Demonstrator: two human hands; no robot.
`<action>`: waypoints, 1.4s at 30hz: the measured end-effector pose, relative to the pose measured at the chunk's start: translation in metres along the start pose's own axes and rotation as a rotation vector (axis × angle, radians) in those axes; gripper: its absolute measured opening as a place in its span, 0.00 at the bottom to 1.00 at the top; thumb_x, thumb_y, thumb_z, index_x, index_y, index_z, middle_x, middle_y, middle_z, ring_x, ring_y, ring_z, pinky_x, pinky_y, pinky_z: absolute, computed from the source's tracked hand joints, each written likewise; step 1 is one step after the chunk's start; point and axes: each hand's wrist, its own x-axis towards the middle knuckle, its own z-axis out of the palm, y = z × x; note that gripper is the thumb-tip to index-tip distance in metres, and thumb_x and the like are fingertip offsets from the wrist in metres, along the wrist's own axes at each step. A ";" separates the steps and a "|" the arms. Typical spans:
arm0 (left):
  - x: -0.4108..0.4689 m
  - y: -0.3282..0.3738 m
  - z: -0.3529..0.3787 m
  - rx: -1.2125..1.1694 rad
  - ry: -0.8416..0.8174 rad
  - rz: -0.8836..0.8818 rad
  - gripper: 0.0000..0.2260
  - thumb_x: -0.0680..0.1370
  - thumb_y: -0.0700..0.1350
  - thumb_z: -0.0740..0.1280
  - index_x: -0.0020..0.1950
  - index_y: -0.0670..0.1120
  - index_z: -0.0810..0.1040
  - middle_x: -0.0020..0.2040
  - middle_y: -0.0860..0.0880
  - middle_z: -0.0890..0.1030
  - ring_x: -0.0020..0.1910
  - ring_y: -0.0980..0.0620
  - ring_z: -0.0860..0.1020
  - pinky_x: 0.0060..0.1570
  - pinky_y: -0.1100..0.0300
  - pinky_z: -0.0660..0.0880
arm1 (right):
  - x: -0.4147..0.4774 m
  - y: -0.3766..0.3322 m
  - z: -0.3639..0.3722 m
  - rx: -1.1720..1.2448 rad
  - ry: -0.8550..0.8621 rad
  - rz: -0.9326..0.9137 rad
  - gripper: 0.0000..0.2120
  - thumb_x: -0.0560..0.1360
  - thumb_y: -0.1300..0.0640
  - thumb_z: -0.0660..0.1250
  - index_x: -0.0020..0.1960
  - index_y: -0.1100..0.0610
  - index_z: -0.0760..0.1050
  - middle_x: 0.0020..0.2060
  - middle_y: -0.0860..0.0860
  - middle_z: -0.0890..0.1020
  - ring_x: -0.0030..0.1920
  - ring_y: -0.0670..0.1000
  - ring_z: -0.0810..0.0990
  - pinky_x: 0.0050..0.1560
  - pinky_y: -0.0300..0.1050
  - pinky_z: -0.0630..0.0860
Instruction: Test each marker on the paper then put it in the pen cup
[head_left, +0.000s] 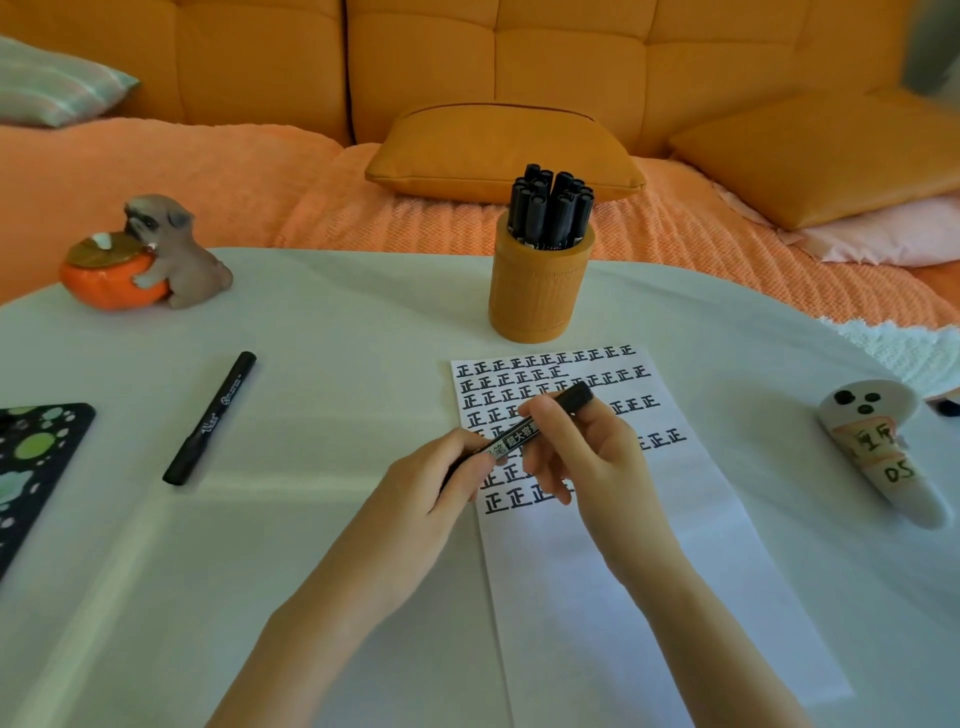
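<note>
While both hands (519, 467) grip one marker (524, 431), paper's (649, 597) lower half lies bare.

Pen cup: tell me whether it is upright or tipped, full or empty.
Upright and nearly full. The pen cup stands on its base on the table, with a tight bunch of black markers sticking out of the top.

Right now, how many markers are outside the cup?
2. One lies loose on the table, left of the paper: marker. The other is held in both hands over the paper. Others may be hidden off-frame; the rest stand in the cup.
</note>
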 end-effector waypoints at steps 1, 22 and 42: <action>0.000 0.001 0.001 0.003 -0.003 -0.009 0.08 0.80 0.51 0.57 0.44 0.54 0.73 0.32 0.63 0.74 0.34 0.61 0.71 0.35 0.69 0.65 | 0.000 0.000 0.001 -0.007 -0.016 -0.003 0.13 0.79 0.58 0.63 0.47 0.69 0.73 0.26 0.52 0.77 0.25 0.47 0.69 0.25 0.36 0.65; -0.002 0.007 0.006 -0.122 -0.023 0.004 0.15 0.74 0.63 0.59 0.42 0.52 0.73 0.27 0.53 0.64 0.28 0.53 0.61 0.34 0.57 0.57 | -0.002 -0.001 -0.005 0.097 -0.085 0.028 0.09 0.69 0.50 0.72 0.39 0.55 0.74 0.23 0.48 0.68 0.24 0.47 0.64 0.26 0.38 0.61; 0.000 -0.014 0.000 -0.009 0.065 -0.041 0.09 0.74 0.45 0.70 0.51 0.53 0.72 0.45 0.60 0.83 0.44 0.68 0.77 0.43 0.78 0.68 | 0.006 0.014 -0.061 -0.220 0.330 0.093 0.15 0.70 0.52 0.75 0.31 0.55 0.72 0.23 0.52 0.71 0.26 0.50 0.66 0.29 0.41 0.62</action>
